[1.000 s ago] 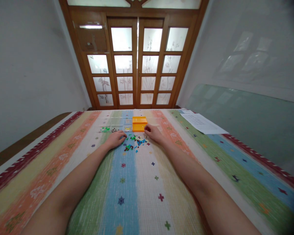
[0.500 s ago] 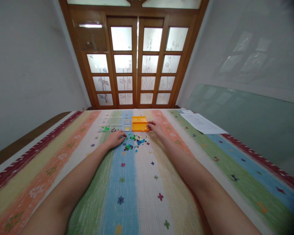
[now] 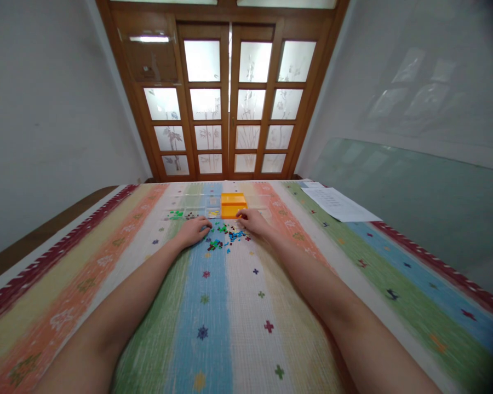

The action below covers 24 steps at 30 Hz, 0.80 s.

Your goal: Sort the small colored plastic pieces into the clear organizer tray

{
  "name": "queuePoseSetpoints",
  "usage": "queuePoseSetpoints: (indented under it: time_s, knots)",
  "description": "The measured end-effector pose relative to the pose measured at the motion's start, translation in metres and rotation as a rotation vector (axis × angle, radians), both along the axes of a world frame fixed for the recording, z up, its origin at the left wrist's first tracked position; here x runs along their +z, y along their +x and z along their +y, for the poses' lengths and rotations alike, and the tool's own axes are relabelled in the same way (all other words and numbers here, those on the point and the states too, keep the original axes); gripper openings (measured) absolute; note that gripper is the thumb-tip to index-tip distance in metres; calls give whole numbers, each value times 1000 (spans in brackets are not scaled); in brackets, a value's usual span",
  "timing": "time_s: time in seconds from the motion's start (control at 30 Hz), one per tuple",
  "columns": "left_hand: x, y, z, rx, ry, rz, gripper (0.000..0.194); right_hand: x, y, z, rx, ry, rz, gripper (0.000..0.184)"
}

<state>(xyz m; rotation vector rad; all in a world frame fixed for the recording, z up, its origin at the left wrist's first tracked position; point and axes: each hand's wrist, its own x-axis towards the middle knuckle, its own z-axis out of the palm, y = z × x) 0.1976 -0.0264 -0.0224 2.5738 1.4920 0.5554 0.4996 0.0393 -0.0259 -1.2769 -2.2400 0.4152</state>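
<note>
My left hand point(image 3: 194, 231) rests on the cloth at the left edge of a pile of small coloured pieces point(image 3: 225, 238), its fingers slightly apart and nothing visible in them. My right hand point(image 3: 254, 222) is at the near right corner of an open orange box point(image 3: 229, 212), just above the pile's right side. Its thumb and index finger look a little apart, and I make out nothing between them. The pieces are green, blue, dark red and pale yellow, too small to name. Left of the orange box, a clear compartment tray point(image 3: 195, 207) holds green, dark and yellow pieces in separate sections.
A striped tablecloth point(image 3: 246, 306) covers the table. White papers point(image 3: 339, 204) lie at the right, near a greenish glass panel point(image 3: 414, 186) leaning along the wall. Wooden doors with frosted panes point(image 3: 230, 98) stand beyond the table's far edge.
My right hand has moved left and slightly nearer, from the orange box's right side to its near edge by the pile. My left hand has hardly moved.
</note>
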Motion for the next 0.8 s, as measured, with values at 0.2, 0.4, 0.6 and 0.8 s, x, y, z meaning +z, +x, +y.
queuePoseSetpoints:
  time_s: [0.2,0.4,0.6,0.8]
  knots:
    - [-2,0,1,-12,33,2,28,1,-12,-14,23,88,-266,22]
    - [-4,-1,2,-17,37,-2,27,0,-10,-11,13,99,-267,18]
    - [-5,-1,2,-38,42,-14,24,-6,-7,-3,-49,51,-36,14]
    - [-4,2,1,-33,42,-1,23,-17,-3,16,-144,-60,555,13]
